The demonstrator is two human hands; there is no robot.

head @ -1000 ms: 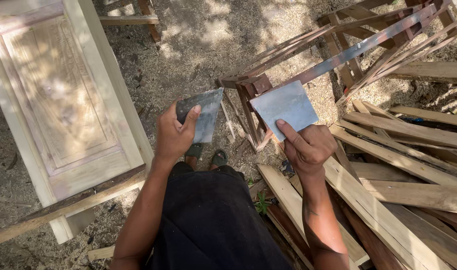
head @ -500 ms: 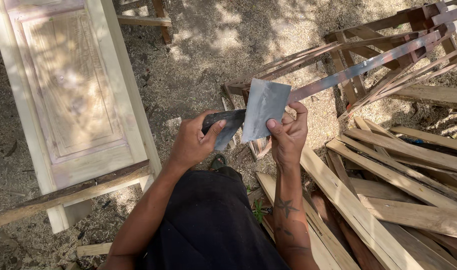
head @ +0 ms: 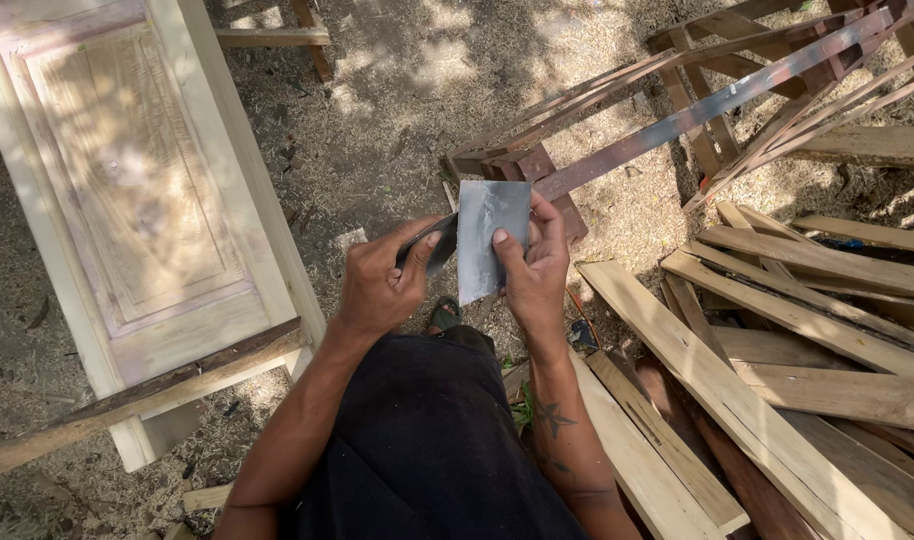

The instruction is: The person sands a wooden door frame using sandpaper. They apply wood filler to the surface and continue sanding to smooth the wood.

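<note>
We see our right hand (head: 532, 275) pinching a grey sheet (head: 491, 240), thumb pressed on its face and fingers curled behind its right edge. The sheet stands near the centre of the view, upright and slightly tilted, a dull rectangle with pale scuffs and a lighter streak down its middle; we cannot tell whether it is metal or abrasive paper. Our left hand (head: 382, 285), at 9 o'clock of the sheet, is closed around a dark piece (head: 432, 243), thumb on top. Most of that piece is hidden under the fingers and behind the sheet's left edge, so its shape is hard to make out; the two appear to touch there.

Below the hands our dark clothing (head: 427, 450) covers the ground, and only the toe of a green sandal (head: 444, 315) shows at 6 o'clock of the sheet. At 9 o'clock lies a pale panelled door (head: 127, 180), its top and left side cut off by the frame, with a rough batten (head: 137, 395) across its lower end. At 1 o'clock stands a slatted frame (head: 717, 100), partly out of view. At 4 o'clock lie stacked planks (head: 797, 360), running off the edge. No labels or signs show.
</note>
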